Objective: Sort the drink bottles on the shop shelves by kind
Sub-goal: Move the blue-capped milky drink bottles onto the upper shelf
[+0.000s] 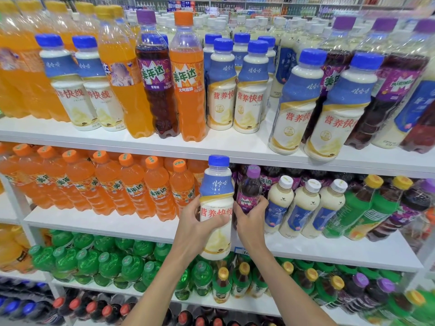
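Note:
My left hand grips a white milk-drink bottle with a blue cap, held upright in front of the middle shelf. Right beside it my right hand holds a purple grape soda bottle with a purple cap, at the shelf's front. On the top shelf more blue-capped milk bottles stand mixed with an orange soda and a purple grape soda.
Orange sodas fill the middle shelf's left side. White-capped milk bottles and green-labelled tea bottles stand to the right of my hands. Green sodas line the shelf below, cola bottles the lowest.

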